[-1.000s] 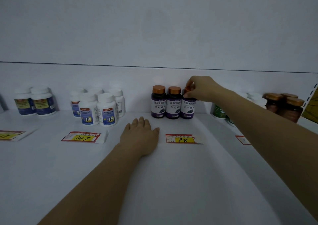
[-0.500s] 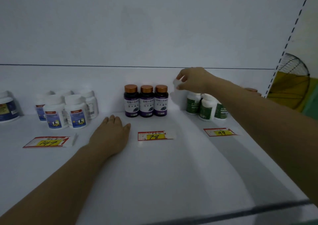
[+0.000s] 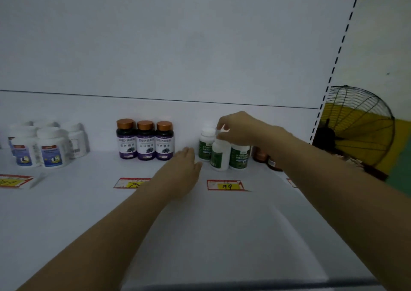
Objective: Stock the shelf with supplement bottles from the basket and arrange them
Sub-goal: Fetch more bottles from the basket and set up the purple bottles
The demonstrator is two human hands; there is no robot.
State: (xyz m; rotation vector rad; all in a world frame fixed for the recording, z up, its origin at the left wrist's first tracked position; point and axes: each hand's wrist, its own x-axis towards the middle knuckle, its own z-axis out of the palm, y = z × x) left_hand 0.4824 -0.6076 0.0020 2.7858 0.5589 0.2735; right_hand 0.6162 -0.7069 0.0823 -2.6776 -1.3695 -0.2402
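My right hand (image 3: 242, 129) pinches the white cap of a green-labelled white bottle (image 3: 220, 155) standing at the front of a group of three green-labelled bottles (image 3: 239, 157) on the white shelf (image 3: 200, 224). Left of that group, three purple bottles with copper caps (image 3: 145, 141) stand in a row by the back wall. Between the two groups my left hand (image 3: 182, 168) lies flat on the shelf, fingers straight and holding nothing. The basket is out of view.
Several white bottles with blue labels (image 3: 42, 148) stand at the left. Brown bottles (image 3: 264, 157) sit behind my right forearm. Price tags lie along the shelf, one reading 99 (image 3: 225, 185). A wire fan (image 3: 355, 130) stands beyond the shelf's right upright.
My right hand left the purple bottle's cap and moved right onto the green-labelled bottle. My left hand slid right along the shelf. The view has turned right.
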